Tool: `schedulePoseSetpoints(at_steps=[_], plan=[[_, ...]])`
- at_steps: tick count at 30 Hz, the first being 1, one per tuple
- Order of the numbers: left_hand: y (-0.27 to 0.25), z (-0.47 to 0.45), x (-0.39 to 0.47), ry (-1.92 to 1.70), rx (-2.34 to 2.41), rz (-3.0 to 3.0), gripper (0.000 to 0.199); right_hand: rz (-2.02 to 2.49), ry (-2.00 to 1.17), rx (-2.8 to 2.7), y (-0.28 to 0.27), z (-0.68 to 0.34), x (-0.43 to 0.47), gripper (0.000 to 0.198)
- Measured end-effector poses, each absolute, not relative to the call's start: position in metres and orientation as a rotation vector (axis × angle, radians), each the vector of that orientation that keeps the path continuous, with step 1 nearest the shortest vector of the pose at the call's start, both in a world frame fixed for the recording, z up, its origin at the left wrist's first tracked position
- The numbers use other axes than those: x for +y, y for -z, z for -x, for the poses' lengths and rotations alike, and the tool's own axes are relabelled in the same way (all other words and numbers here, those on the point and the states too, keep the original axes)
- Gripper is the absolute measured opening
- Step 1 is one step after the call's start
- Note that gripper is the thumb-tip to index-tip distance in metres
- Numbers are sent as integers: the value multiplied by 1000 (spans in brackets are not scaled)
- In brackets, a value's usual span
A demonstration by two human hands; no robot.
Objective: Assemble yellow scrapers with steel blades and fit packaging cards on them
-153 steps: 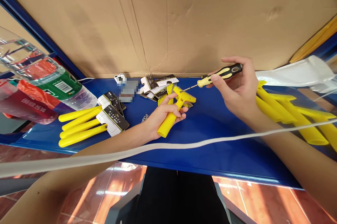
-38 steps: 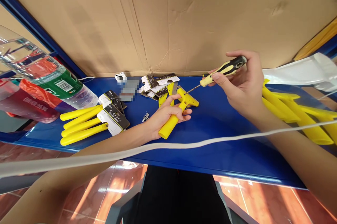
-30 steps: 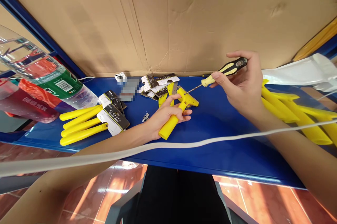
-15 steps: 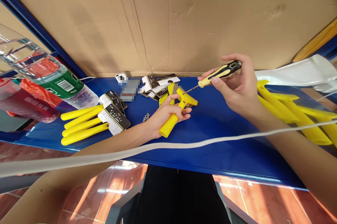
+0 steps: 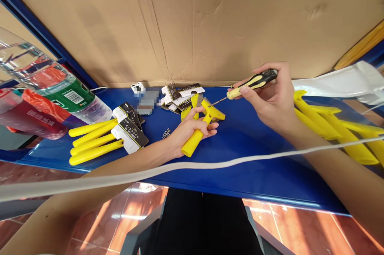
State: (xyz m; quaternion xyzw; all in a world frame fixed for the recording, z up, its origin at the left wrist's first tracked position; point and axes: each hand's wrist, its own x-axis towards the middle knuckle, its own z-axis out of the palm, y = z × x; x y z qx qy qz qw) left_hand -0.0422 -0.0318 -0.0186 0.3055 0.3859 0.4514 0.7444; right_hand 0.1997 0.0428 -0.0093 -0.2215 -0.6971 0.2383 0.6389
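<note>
My left hand [image 5: 192, 129] is closed around a yellow plastic scraper [image 5: 193, 142], its hollow handle end facing me and its wide head pointing away. In my right hand [image 5: 274, 99] is a screwdriver [image 5: 253, 82] with a cream and black grip. The screwdriver's shaft slants down to the left, and its tip meets the scraper head. Just behind the left hand lie yellow scraper pieces [image 5: 186, 112] and black-and-white cards [image 5: 183, 96]. A small cluster of screws or nuts [image 5: 166, 133] sits left of that hand.
Several yellow-handled scrapers [image 5: 97, 142] with cards lie at the left, near a large water bottle [image 5: 70, 93] and a red cup [image 5: 36, 115]. More yellow handles [image 5: 339, 127] and a white plastic bag [image 5: 342, 83] are at the right. A pale cord [image 5: 210, 165] crosses the foreground.
The screwdriver and my right hand's fingers have shifted slightly, with the grip a little turned and moved right. My left hand and the scraper stay in place.
</note>
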Motion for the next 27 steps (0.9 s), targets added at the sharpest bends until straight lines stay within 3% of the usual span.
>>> schedulePoseSetpoints(at_steps=[20,27], plan=[[18,42,-33,-967,825,-733,91,551,-472,-1476,27,-218,66,62],[16,44,-28,-982,753,-736,90,532,-467,-1449,12,-199,48,51]])
